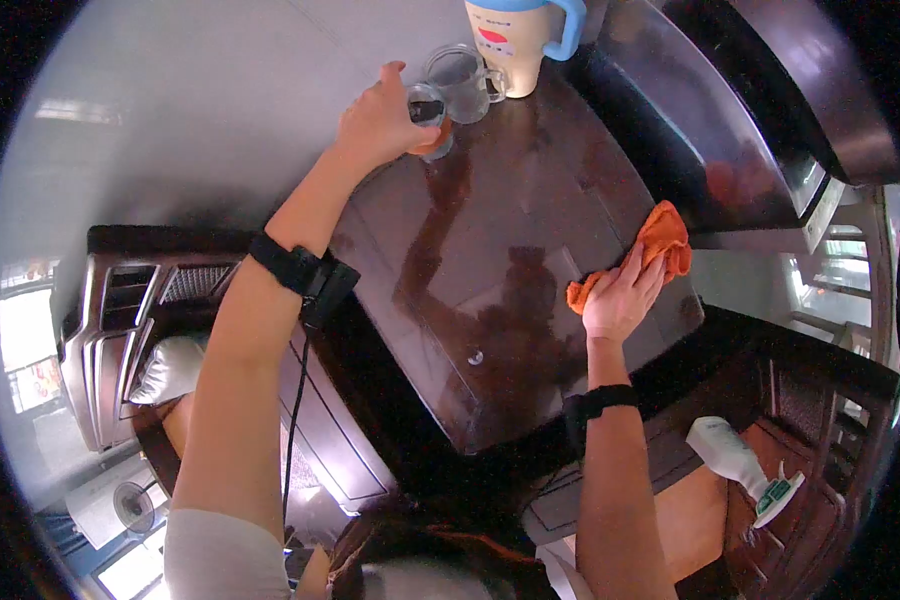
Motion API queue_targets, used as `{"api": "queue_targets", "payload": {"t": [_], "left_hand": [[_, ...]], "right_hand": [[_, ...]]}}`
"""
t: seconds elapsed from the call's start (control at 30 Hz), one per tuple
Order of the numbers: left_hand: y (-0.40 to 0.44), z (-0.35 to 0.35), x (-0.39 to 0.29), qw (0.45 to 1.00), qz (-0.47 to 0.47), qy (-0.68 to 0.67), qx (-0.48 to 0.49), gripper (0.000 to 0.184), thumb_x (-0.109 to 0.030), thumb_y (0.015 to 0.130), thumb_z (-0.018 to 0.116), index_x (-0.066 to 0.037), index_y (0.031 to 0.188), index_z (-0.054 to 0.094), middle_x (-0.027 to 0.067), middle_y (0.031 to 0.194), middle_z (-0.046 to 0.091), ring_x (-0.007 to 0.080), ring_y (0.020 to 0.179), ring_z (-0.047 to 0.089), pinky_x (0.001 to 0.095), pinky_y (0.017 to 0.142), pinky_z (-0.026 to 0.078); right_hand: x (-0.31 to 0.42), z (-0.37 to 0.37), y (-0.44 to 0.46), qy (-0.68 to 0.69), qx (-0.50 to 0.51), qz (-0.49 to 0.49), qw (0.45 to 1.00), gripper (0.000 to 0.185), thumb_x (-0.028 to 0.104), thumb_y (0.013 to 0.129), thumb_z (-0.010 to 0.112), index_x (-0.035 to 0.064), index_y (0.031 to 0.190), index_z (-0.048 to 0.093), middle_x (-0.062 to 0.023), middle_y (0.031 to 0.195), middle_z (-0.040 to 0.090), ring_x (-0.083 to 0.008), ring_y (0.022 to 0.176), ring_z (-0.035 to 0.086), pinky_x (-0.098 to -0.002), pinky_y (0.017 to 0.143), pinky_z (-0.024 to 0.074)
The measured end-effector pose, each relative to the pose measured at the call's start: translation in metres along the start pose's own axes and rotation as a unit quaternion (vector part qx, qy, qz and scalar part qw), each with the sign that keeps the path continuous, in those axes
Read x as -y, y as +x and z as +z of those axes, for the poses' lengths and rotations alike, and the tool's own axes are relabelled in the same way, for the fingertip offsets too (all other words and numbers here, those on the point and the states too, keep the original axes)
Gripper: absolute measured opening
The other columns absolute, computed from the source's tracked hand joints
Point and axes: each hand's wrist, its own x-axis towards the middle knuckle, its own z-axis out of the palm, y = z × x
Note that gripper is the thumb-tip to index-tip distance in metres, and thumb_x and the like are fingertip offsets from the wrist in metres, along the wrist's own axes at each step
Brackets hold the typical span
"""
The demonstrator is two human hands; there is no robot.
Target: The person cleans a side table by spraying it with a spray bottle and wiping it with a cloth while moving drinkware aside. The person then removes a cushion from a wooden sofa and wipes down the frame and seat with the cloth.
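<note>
**Right hand on the cloth, left hand on a small glass, the table between them**

The right hand (pixel 620 305) lies on an orange cloth (pixel 667 235) near the right edge of the dark, glossy table (pixel 505 205). Its grip is loose: the fingers reach out over the cloth and are not clenched around it. The cloth lies directly under the fingers and sticks out on both sides of them, its long axis running slantwise from the near left to the far right. The right hand is plainly the nearer one to it; the left is well apart, across the table.

The left hand (pixel 375 125) is at the far left edge, its grip closed around a small clear glass (pixel 427 108), thumb on the near side. Whether the glass stands on the table or is slightly raised, I cannot tell. Just beyond it, to the right, is a glass mug (pixel 456 85), its handle towards a cream tumbler (pixel 515 62) with a blue lid and handle at the far corner. Mug and tumbler overlap from here, so contact between them is unclear.

Off the table, at the lower right, a white spray bottle (pixel 728 452) lies on a wooden seat (pixel 692 510).
</note>
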Motion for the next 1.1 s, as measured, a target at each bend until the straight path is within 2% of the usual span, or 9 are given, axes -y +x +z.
{"api": "queue_targets", "payload": {"t": [0.17, 0.3, 0.43, 0.5, 0.53, 0.6, 0.9, 0.97, 1.1], "left_hand": [[-0.069, -0.006, 0.032, 0.988, 0.04, -0.077, -0.13, 0.115, -0.053, 0.071, 0.078, 0.008, 0.145, 0.015, 0.0302, 0.148, 0.025, 0.0385, 0.139, 0.028, 0.0419, 0.113, 0.028], [-0.204, 0.001, 0.139, 0.977, 0.019, 0.032, -0.212, 0.069, -0.016, 0.082, 0.071, 0.002, 0.138, 0.035, 0.0244, 0.144, 0.036, 0.0389, 0.137, 0.031, 0.0466, 0.112, 0.027], [-0.297, 0.047, 0.246, 0.968, -0.076, 0.088, -0.223, 0.071, -0.025, 0.087, 0.066, -0.001, 0.143, 0.03, 0.0259, 0.148, 0.029, 0.0444, 0.14, 0.022, 0.0517, 0.113, 0.024], [-0.325, 0.075, 0.276, 0.944, -0.228, 0.122, -0.204, 0.081, -0.046, 0.091, 0.058, -0.003, 0.149, 0.02, 0.0283, 0.153, 0.019, 0.0457, 0.142, 0.016, 0.0593, 0.111, 0.021], [-0.33, 0.087, 0.281, 0.942, -0.237, 0.121, -0.203, 0.081, -0.046, 0.091, 0.058, -0.003, 0.149, 0.02, 0.0283, 0.153, 0.019, 0.0457, 0.142, 0.016, 0.0593, 0.111, 0.021], [-0.329, 0.099, 0.273, 0.91, -0.39, 0.099, -0.099, 0.086, -0.056, 0.091, 0.05, -0.005, 0.151, 0.015, 0.0281, 0.154, 0.015, 0.0467, 0.142, 0.014, 0.0654, 0.108, 0.019], [-0.318, 0.106, 0.258, 0.902, -0.368, 0.164, -0.153, 0.079, -0.058, 0.093, 0.043, -0.009, 0.151, 0.022, 0.0238, 0.155, 0.019, 0.0447, 0.142, 0.016, 0.0676, 0.107, 0.017], [-0.324, 0.103, 0.252, 0.907, -0.359, 0.159, -0.153, 0.079, -0.058, 0.092, 0.043, -0.008, 0.151, 0.022, 0.0245, 0.154, 0.019, 0.0447, 0.142, 0.015, 0.0681, 0.106, 0.017], [-0.326, 0.107, 0.255, 0.909, -0.351, 0.158, -0.158, 0.079, -0.055, 0.092, 0.044, -0.007, 0.15, 0.022, 0.0263, 0.155, 0.014, 0.0488, 0.141, 0.013, 0.0715, 0.105, 0.014]], "right_hand": [[-0.007, -0.008, -0.002, 0.119, -0.025, 0.007, 0.993, 0.057, 0.02, 0.088, 0.054, 0.0048, 0.141, 0.039, -0.0301, 0.144, 0.031, -0.0477, 0.132, 0.033, -0.0529, 0.112, 0.0257], [-0.053, 0.012, 0.049, 0.241, -0.026, 0.093, 0.966, 0.057, 0.031, 0.092, 0.049, 0.0, 0.139, 0.041, -0.0267, 0.143, 0.038, -0.0427, 0.133, 0.034, -0.0507, 0.112, 0.0255], [0.01, 0.051, 0.081, -0.066, -0.084, -0.088, 0.99, 0.046, 0.03, 0.097, 0.039, -0.0036, 0.125, 0.054, -0.0223, 0.134, 0.051, -0.0391, 0.127, 0.043, -0.0486, 0.11, 0.0279], [0.09, 0.035, 0.059, -0.162, 0.149, -0.231, 0.948, 0.047, 0.03, 0.098, 0.038, -0.0017, 0.131, 0.051, -0.0201, 0.144, 0.042, -0.035, 0.136, 0.036, -0.0475, 0.114, 0.0229], [0.121, 0.055, 0.031, 0.008, -0.009, -0.243, 0.97, 0.045, 0.027, 0.096, 0.042, -0.0011, 0.13, 0.052, -0.0198, 0.144, 0.041, -0.0351, 0.135, 0.037, -0.0474, 0.114, 0.0236], [0.187, 0.032, -0.012, 0.055, 0.095, -0.327, 0.938, 0.051, 0.02, 0.087, 0.05, -0.0027, 0.133, 0.048, -0.0221, 0.143, 0.042, -0.0365, 0.134, 0.037, -0.0474, 0.113, 0.025], [0.272, 0.02, -0.257, 0.42, 0.305, -0.348, 0.781, 0.043, 0.007, 0.085, 0.054, 0.006, 0.128, 0.054, -0.0171, 0.126, 0.056, -0.0291, 0.113, 0.057, -0.0358, 0.096, 0.0484], [0.252, -0.036, -0.232, 0.579, 0.427, -0.091, 0.688, 0.041, 0.002, 0.083, 0.056, 0.0044, 0.124, 0.057, -0.0153, 0.121, 0.056, -0.0261, 0.105, 0.061, -0.0317, 0.085, 0.0534], [0.173, -0.079, -0.147, 0.455, 0.172, -0.149, 0.861, 0.033, 0.018, 0.095, 0.055, -0.0002, 0.122, 0.059, -0.0135, 0.128, 0.052, -0.0267, 0.122, 0.05, -0.0391, 0.104, 0.0426]]}}
